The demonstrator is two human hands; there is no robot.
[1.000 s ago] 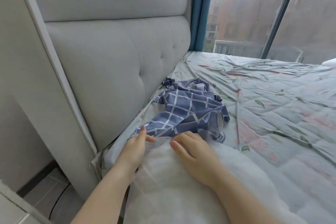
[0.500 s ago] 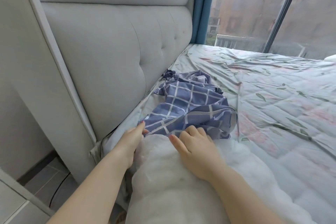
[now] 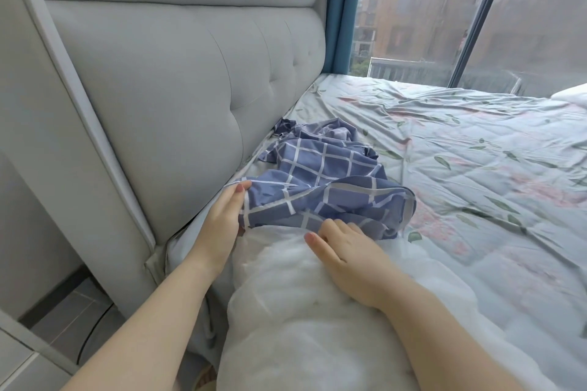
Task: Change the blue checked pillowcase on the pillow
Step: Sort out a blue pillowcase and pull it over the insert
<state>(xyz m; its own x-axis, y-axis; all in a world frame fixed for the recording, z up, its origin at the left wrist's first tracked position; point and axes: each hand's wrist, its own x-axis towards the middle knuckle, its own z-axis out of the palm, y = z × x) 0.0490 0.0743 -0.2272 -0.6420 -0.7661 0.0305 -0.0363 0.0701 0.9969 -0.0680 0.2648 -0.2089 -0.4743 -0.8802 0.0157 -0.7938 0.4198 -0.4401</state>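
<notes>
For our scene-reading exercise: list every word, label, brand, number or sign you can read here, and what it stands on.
None can be read.
The blue checked pillowcase shows only a white grid, the white pillow is plain, the bedsheet bears leaves and flowers, the headboard shows no label.
Buildings through the window are too blurred for any sign.

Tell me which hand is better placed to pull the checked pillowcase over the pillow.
Left, probably: left hand grips the blue checked pillowcase at its hem; right hand rests on the white pillow.
</notes>
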